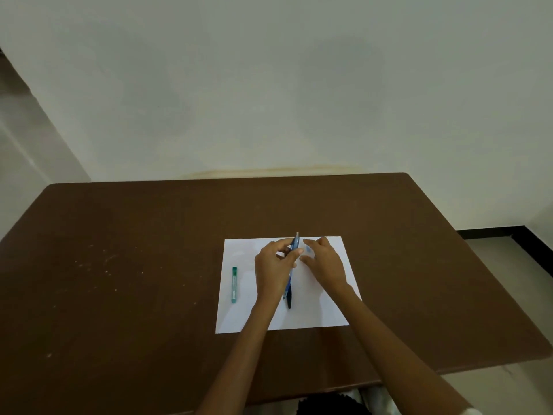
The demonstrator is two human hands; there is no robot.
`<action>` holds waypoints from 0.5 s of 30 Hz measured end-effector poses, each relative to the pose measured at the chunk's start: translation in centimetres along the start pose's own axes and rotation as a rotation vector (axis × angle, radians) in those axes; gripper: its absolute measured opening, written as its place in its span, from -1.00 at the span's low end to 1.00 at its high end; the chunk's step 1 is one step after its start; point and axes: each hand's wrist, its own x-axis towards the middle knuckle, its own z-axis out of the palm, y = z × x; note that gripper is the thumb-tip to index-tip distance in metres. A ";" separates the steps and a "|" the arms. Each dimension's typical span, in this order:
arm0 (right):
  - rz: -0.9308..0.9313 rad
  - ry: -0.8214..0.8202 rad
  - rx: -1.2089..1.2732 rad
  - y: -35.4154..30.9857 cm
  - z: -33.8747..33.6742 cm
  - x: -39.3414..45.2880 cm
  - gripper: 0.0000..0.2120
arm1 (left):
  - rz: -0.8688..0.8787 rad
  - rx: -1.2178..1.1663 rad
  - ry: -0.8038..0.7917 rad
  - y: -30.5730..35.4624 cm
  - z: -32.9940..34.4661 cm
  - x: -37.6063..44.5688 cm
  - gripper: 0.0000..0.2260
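A blue mechanical pencil stands tilted over a white sheet of paper, its dark tip toward me. My left hand grips its barrel near the upper end. My right hand is just right of the pencil's top and pinches a small pale blue piece between thumb and fingers; the piece is blurred. A green lead tube lies flat on the left part of the sheet, apart from both hands.
The sheet lies on a brown table pushed against a pale wall. The table's right edge drops to the floor, where a dark skirting strip runs. Faint specks mark the table's left side.
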 end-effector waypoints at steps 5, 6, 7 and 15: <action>-0.091 0.076 -0.111 0.2 0.2 0.5 -0.75 | -0.010 0.019 -0.018 -0.3 0.0 0.1 -0.71; -0.093 0.078 -0.111 0.3 0.1 0.6 -0.77 | -0.012 0.023 -0.020 -0.4 0.0 0.0 -0.71; -0.087 0.074 -0.115 0.2 -0.1 0.7 -0.78 | -0.013 0.024 -0.019 -0.3 0.0 0.0 -0.71; 0.153 0.049 0.270 -1.1 -2.9 -0.6 -0.73 | -0.005 -0.017 -0.013 1.8 -1.5 -0.3 -0.73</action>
